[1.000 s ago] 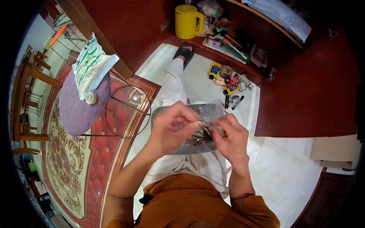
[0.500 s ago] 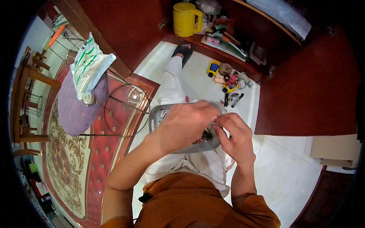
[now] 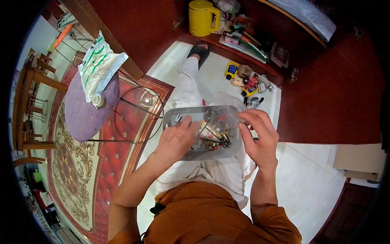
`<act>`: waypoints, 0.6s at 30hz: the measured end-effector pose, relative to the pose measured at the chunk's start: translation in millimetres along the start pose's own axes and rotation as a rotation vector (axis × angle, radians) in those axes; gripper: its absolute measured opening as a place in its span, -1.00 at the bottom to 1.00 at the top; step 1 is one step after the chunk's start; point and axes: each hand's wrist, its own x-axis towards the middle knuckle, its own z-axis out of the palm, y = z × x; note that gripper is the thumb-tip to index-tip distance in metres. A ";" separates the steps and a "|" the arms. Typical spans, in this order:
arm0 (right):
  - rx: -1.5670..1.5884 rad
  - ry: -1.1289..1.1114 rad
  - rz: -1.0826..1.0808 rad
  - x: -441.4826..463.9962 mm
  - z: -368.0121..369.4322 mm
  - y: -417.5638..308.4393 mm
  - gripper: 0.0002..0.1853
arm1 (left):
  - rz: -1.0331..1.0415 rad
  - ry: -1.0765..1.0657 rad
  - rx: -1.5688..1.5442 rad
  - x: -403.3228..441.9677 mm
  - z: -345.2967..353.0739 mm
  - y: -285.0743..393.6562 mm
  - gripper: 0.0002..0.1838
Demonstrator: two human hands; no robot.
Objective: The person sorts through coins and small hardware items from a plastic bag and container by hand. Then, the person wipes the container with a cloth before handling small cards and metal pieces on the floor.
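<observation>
A grey plastic bin (image 3: pixel 191 153) rests at my lap, holding several small odds and ends, among them a patterned packet (image 3: pixel 206 132) and thin dark pieces (image 3: pixel 223 141). Over its left part is my left hand (image 3: pixel 175 140), fingers apart and pointing down into it; no held thing shows. My right hand (image 3: pixel 260 136) is at the bin's right rim, thumb and fingers pinching the edge of a clear plastic bag (image 3: pixel 229 103). The bag spreads leftward over the bin's far right corner. A small white and dark piece (image 3: pixel 178 118) lies at the bin's left end.
On the floor ahead lies a cluster of small items, including a yellow and blue bottle (image 3: pixel 232 70). A yellow kettle-like jug (image 3: pixel 200 18) stands on the cabinet shelf. To the left, a purple round stool (image 3: pixel 77 118) bears a white and green bag (image 3: pixel 97 71). A cabinet door (image 3: pixel 329 101) stands right.
My hands have come apart: the left moved down and left over the bin, the right moved slightly right with the clear bag. The bin's contents are now more exposed.
</observation>
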 end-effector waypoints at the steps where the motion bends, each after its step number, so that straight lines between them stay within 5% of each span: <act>1: -0.022 0.031 -0.008 -1.5 -2.1 -0.8 -0.76 | 0.010 0.029 -0.025 1.3 0.8 0.8 -0.69; 6: -0.031 0.049 -0.013 -19.1 -13.8 -4.4 -0.80 | -0.044 -0.003 0.030 7.4 8.1 8.0 -0.54; 10: 0.042 -0.350 0.002 -26.0 -6.4 -1.6 -0.79 | -0.022 0.014 0.019 9.3 13.9 2.6 -0.64; 14: -0.218 -0.654 0.052 -21.8 18.2 -5.6 -0.71 | -0.048 0.071 0.016 9.2 13.4 1.8 -0.82; 18: -0.319 -0.704 0.056 -20.8 42.3 -4.1 -0.71 | -0.086 0.057 0.000 10.9 10.8 0.7 -0.81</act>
